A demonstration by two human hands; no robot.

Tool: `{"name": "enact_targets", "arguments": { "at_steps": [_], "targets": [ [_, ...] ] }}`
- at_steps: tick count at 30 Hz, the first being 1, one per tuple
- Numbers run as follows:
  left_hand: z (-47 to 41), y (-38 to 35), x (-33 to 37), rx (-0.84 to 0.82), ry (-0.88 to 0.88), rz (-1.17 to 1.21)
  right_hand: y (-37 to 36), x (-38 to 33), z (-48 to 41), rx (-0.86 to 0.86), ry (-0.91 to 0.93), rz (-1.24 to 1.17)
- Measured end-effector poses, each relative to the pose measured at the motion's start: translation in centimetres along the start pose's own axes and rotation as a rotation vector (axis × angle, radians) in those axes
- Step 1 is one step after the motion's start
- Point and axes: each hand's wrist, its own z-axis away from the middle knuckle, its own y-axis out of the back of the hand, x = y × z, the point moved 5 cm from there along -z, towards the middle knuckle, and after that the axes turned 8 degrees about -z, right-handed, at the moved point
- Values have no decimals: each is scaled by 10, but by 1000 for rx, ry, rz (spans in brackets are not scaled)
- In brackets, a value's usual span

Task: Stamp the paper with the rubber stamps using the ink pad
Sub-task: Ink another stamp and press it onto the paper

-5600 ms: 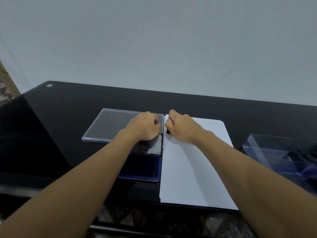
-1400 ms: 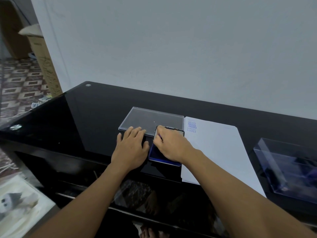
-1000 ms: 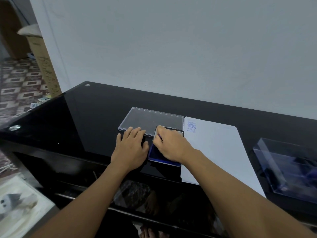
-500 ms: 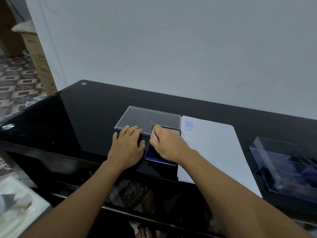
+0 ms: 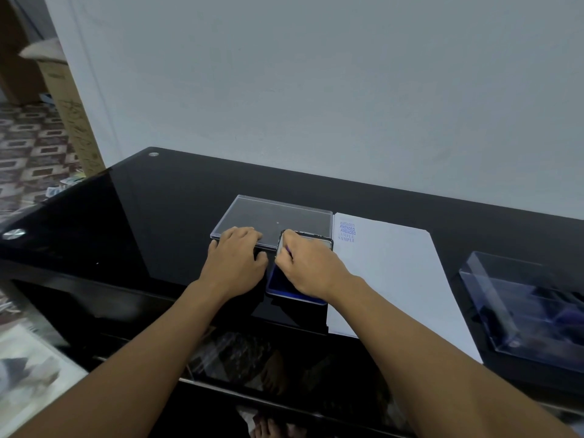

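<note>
Over the ink pad (image 5: 279, 287), my right hand (image 5: 311, 270) pinches a mostly hidden rubber stamp (image 5: 288, 251), left hand (image 5: 235, 263) flat — over-inking could smudge the paper (image 5: 395, 279).

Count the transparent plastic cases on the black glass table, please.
2: a flat clear case at the left hand fingertips, and a deeper clear box right of the white paper.

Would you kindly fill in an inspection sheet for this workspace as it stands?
Surface: glossy black glass table.
Job's things: white paper sheet, blue prints at its far left corner; open blue ink pad beside it.
Clutter: flat clear plastic lid; clear plastic box, right.
Hands: left hand flat, fingertips on lid; right hand pinches small rubber stamp over pad.
Cables: nothing seen.
Surroundings: grey wall, cardboard box, patterned floor.
</note>
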Motion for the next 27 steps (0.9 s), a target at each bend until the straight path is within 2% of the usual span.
{"name": "enact_targets", "arguments": {
  "at_steps": [9,21,24,27],
  "targets": [
    [-3,5,6,-23,-35,16,1,0,1,3,-10,-9],
    [-4,17,10,34,-65,22,6,-2,-1,-34,-38,-25],
    [-5,21,11,38,-72,30,15,-1,-1,-30,-69,-80],
    [-8,25,14,29,-65,33,35,5,-1,46,-119,-187]
  ]
}}
